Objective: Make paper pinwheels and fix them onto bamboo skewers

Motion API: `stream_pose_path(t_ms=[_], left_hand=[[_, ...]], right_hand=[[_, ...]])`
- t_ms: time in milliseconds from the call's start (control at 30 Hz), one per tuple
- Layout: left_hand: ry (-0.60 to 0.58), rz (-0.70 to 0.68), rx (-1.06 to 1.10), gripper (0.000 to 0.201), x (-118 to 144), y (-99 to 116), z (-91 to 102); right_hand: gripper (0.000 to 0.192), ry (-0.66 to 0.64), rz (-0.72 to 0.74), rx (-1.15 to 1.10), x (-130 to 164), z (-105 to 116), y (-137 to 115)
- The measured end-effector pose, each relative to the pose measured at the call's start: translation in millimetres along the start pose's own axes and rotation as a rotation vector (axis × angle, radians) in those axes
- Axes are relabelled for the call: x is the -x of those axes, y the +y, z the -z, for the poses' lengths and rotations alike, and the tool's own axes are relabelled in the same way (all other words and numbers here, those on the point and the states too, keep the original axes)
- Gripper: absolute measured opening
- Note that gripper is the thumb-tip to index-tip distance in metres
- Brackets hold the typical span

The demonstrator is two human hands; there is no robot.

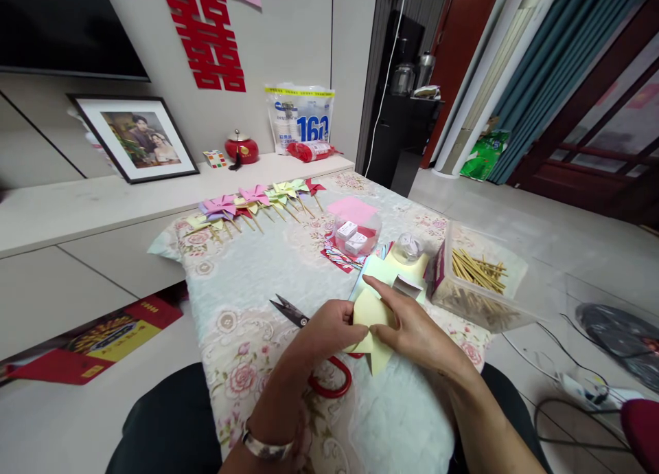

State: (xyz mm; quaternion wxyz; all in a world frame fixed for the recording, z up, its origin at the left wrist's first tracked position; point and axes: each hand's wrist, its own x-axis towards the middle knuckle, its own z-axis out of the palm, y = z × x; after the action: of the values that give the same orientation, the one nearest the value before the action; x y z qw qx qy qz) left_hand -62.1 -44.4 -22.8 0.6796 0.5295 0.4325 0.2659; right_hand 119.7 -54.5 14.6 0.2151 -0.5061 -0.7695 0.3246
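Note:
Both of my hands grip a pale yellow paper pinwheel whose corners are folded toward its middle. My left hand pinches its left side, thumb pressed near the centre. On the other side, my right hand has its thumb at the centre and its index finger stretched along the top. Under my left hand lie scissors with red handles, their dark blades spread to the upper left. Just beyond the hands, sheets of light green and yellow paper lie stacked on the cloth.
Finished paper pinwheels on sticks lie in a row at the table's far edge. A clear tub holds small white boxes. At right, a plastic container holds many thin wooden sticks. A floral cloth covers the table.

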Motion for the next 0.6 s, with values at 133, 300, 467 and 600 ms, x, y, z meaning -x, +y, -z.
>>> stream_pose_path(t_ms=[133,300,467,600], left_hand=[[0.003,0.000,0.019,0.021,-1.2,-3.6,-0.1],[0.025,-0.024,0.051,0.016,-2.4,-10.2,0.8],[0.002,-0.024,0.058,0.018,-2.5,-9.5,0.5],[0.028,-0.011,0.040,0.020,-1.2,-4.8,-1.5]], right_hand=[[0.083,-0.009,0.003,0.005,0.5,0.5,-0.9],[0.081,-0.018,0.019,0.003,0.3,0.8,1.0],[0.081,-0.003,0.039,0.041,-0.1,-1.7,3.2],[0.082,0.005,0.034,0.040,0.3,-3.7,2.3]])
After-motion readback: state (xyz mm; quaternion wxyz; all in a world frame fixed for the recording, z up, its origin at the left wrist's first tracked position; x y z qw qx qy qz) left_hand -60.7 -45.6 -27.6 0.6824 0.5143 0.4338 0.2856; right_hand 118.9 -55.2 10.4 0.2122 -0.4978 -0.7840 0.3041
